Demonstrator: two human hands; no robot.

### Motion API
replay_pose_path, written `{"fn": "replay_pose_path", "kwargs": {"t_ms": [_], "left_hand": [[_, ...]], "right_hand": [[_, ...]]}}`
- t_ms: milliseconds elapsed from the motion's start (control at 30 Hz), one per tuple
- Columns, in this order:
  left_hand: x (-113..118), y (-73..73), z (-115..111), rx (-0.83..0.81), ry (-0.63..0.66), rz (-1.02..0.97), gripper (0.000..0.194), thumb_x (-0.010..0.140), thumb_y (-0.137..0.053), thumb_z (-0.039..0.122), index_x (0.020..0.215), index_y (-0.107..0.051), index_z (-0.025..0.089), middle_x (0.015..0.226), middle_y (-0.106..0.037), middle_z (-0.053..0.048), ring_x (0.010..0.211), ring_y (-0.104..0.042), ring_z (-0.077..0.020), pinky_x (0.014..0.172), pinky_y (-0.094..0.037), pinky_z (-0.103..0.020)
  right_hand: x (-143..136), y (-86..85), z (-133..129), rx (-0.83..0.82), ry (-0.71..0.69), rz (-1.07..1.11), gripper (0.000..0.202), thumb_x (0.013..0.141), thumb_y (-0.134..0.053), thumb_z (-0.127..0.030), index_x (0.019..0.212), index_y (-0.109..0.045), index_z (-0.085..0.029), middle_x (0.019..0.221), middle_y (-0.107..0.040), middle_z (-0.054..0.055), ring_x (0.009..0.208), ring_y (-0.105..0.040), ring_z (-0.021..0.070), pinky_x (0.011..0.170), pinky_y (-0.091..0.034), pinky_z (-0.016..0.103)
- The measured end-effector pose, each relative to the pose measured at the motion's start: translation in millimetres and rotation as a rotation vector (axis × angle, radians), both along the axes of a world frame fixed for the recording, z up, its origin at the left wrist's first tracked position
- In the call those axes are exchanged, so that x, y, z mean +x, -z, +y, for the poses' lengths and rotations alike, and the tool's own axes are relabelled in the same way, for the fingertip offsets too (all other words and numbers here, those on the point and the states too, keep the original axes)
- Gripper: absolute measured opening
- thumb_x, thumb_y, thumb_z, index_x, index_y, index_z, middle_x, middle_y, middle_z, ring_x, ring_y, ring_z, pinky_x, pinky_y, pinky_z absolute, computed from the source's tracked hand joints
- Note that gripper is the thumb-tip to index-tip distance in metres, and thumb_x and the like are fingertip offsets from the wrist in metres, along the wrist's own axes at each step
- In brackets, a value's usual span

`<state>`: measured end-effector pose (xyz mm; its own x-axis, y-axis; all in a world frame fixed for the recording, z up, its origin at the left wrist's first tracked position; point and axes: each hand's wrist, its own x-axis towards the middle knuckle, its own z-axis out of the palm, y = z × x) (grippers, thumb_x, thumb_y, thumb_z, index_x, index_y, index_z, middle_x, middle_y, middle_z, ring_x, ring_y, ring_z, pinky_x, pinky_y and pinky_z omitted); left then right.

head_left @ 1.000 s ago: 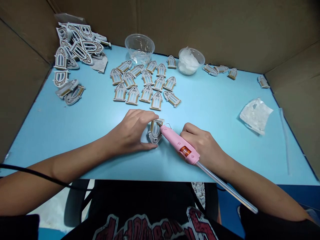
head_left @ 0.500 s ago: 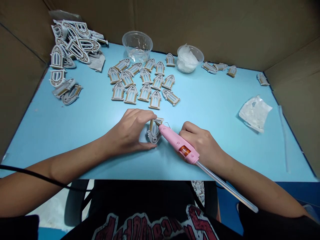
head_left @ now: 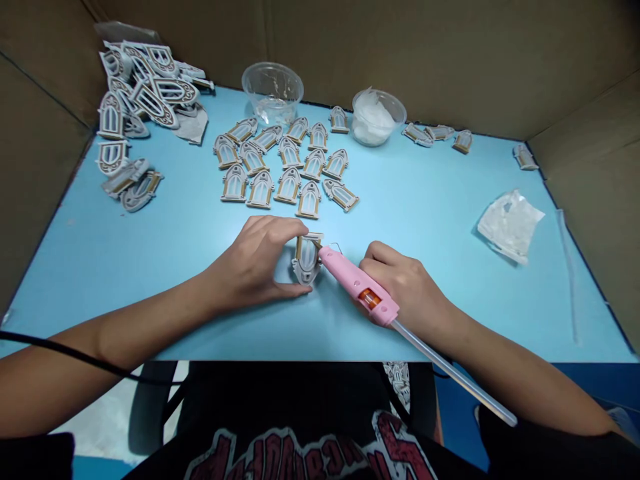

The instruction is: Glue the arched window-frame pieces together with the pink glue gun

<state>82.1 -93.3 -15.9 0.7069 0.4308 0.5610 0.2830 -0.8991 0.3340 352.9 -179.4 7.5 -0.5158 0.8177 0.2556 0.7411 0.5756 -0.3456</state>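
Between the thumb and fingers of my left hand [head_left: 260,260] is a small white and gold arched window piece [head_left: 307,257], its pointed end toward me. My right hand [head_left: 405,280] grips a pink hot glue gun [head_left: 357,283], with a long clear glue stick [head_left: 453,373] sticking out of its back. The gun's metal nozzle meets the upper right part of the window piece. Just beyond my hands, several like window pieces [head_left: 289,185] lie in loose rows on the blue table.
Larger arched frames [head_left: 155,103] are piled at the back left. Two clear tubs, one nearly bare [head_left: 273,87] and one with white stuff [head_left: 379,117], stand at the back. A torn white sheet [head_left: 510,227] and a spare glue stick [head_left: 570,277] lie at right.
The nozzle has shifted slightly from the upper left to the right side of the window piece. My left fingertips have drawn back a little to the left.
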Motion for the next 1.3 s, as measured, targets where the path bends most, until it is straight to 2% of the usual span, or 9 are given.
{"fn": "replay_pose_path", "kwargs": {"t_ms": [100,233,600,767,900,1000,1067,1200,1300], "left_hand": [[0.2,-0.4,0.1,0.012,0.002,-0.007,0.069,0.089,-0.084,0.037,0.14,-0.042,0.02,0.126,-0.07,-0.015,0.114,-0.071,-0.0315,0.098,-0.054,-0.046],[0.6,0.8,-0.1,0.007,0.004,-0.004,0.069,0.089,-0.084,0.038,0.14,-0.041,0.021,0.126,-0.07,-0.014,0.114,-0.071,-0.0304,0.097,-0.054,-0.045],[-0.2,-0.2,1.2,0.016,-0.005,-0.004,0.068,0.089,-0.084,0.04,0.14,-0.042,0.022,0.127,-0.07,-0.014,0.116,-0.072,-0.0305,0.097,-0.054,-0.044],[-0.1,0.1,1.3,0.014,-0.008,-0.013,0.066,0.089,-0.083,0.039,0.138,-0.044,0.02,0.126,-0.071,-0.015,0.115,-0.072,-0.0319,0.096,-0.054,-0.045],[0.6,0.6,1.5,0.051,-0.005,-0.021,0.067,0.09,-0.083,0.042,0.138,-0.042,0.02,0.125,-0.071,-0.015,0.114,-0.073,-0.0312,0.094,-0.055,-0.045],[0.9,0.5,1.6,0.041,-0.014,-0.015,0.067,0.09,-0.083,0.042,0.138,-0.042,0.022,0.126,-0.071,-0.014,0.115,-0.073,-0.0311,0.094,-0.055,-0.045],[0.7,0.5,1.5,0.027,-0.024,-0.01,0.067,0.09,-0.083,0.042,0.138,-0.042,0.023,0.127,-0.071,-0.013,0.116,-0.073,-0.0312,0.095,-0.055,-0.045],[-0.2,0.3,1.4,0.033,-0.018,-0.012,0.065,0.09,-0.083,0.042,0.137,-0.044,0.021,0.128,-0.071,-0.015,0.117,-0.072,-0.0321,0.096,-0.054,-0.046],[-1.0,0.4,1.8,0.049,-0.01,-0.006,0.063,0.092,-0.082,0.04,0.138,-0.043,0.021,0.129,-0.071,-0.016,0.118,-0.072,-0.0317,0.096,-0.054,-0.046]], "right_hand": [[-0.4,-0.4,0.1,-0.008,0.009,0.012,0.026,0.095,-0.051,-0.015,0.071,-0.045,-0.022,0.07,-0.041,-0.001,0.063,-0.042,0.0123,0.052,-0.031,0.025],[-1.4,-0.9,-0.3,-0.042,0.007,-0.005,0.025,0.095,-0.052,-0.017,0.071,-0.046,-0.022,0.072,-0.044,0.0,0.066,-0.046,0.0135,0.054,-0.034,0.025],[-0.6,-1.1,0.4,-0.045,0.015,-0.013,0.027,0.095,-0.051,-0.017,0.07,-0.044,-0.023,0.07,-0.042,0.0,0.066,-0.046,0.0136,0.054,-0.035,0.025],[-1.3,-1.8,0.5,0.008,0.028,-0.002,0.026,0.095,-0.049,-0.014,0.07,-0.044,-0.022,0.071,-0.041,-0.001,0.06,-0.042,0.0112,0.051,-0.032,0.024],[-1.0,-1.1,0.3,-0.012,0.016,-0.01,0.026,0.094,-0.05,-0.015,0.07,-0.043,-0.022,0.069,-0.04,-0.001,0.065,-0.047,0.0131,0.054,-0.033,0.025],[-0.7,-0.2,0.1,-0.014,0.041,-0.011,0.026,0.094,-0.051,-0.016,0.069,-0.044,-0.022,0.07,-0.04,-0.001,0.061,-0.043,0.012,0.053,-0.033,0.024],[-1.1,-0.6,0.1,-0.002,0.052,0.002,0.025,0.094,-0.051,-0.016,0.07,-0.045,-0.022,0.072,-0.042,-0.001,0.059,-0.042,0.011,0.051,-0.032,0.024],[-1.7,-4.1,1.7,-0.028,0.012,0.053,0.019,0.095,-0.051,-0.016,0.076,-0.052,-0.02,0.083,-0.053,0.003,0.065,-0.052,0.0115,0.056,-0.043,0.024],[-0.1,-5.2,3.2,-0.059,0.006,0.059,0.015,0.095,-0.052,-0.017,0.081,-0.057,-0.019,0.092,-0.058,0.007,0.069,-0.056,0.0125,0.057,-0.046,0.025]]}}
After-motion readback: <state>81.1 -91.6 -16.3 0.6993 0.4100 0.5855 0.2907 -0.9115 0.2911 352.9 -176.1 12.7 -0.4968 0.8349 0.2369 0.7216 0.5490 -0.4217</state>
